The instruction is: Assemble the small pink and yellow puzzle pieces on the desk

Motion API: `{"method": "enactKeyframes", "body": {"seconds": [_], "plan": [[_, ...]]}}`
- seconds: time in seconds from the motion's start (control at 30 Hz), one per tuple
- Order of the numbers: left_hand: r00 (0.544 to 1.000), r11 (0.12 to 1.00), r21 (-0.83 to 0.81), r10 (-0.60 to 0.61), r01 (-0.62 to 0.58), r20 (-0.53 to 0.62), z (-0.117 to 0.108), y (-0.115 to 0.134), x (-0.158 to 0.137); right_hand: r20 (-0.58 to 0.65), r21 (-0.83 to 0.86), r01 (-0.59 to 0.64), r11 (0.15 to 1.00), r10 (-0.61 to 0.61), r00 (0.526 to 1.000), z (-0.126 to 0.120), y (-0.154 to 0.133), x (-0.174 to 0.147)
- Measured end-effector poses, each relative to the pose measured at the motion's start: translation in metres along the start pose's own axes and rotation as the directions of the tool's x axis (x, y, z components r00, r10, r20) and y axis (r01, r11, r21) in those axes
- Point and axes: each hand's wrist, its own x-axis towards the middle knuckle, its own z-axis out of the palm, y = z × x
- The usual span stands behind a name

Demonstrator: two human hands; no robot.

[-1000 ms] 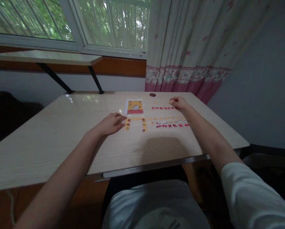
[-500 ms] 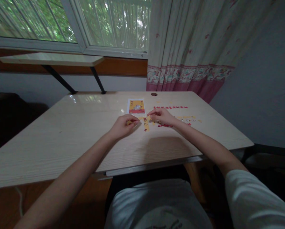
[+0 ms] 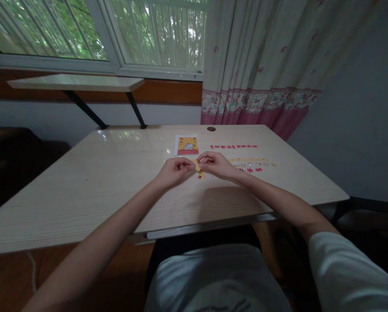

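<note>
Above the joined yellow puzzle pieces (image 3: 201,176) near the desk's middle, the fingertips of both hands come together at a small yellow puzzle piece (image 3: 198,167). My left hand (image 3: 174,172) is closed in a pinch at its left side. From the right, my right hand (image 3: 217,165) pinches the same piece with thumb and fingers. The hands partly cover the joined pieces below, so their full outline is hidden. Just behind lies a picture card (image 3: 187,146) showing a white animal figure on yellow and red.
Loose red puzzle pieces (image 3: 233,146) form a row at the back right. Nearer are yellow and patterned pieces (image 3: 254,164), with more red pieces (image 3: 258,170) in front. A raised shelf (image 3: 76,81) stands at the back left; the desk (image 3: 99,186) has a cable hole (image 3: 211,129).
My hands have drawn together, and a small yellow piece now shows between their fingertips. My right hand has shifted slightly left and nearer, uncovering some red pieces. The view has tilted a little.
</note>
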Motion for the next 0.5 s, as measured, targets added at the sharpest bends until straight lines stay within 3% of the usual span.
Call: {"method": "enactKeyframes", "body": {"seconds": [0.23, 0.5], "plan": [[0.999, 0.996, -0.091, -0.024, 0.022, -0.021, 0.002, -0.003, 0.001, -0.04, -0.068, 0.009, 0.998, -0.012, 0.999, 0.003, -0.008, -0.002], [0.995, 0.982, -0.167, -0.081, 0.09, 0.06, 0.002, -0.002, 0.002, -0.028, -0.228, 0.064, 0.972, -0.072, 0.997, 0.007, -0.006, -0.004]]}}
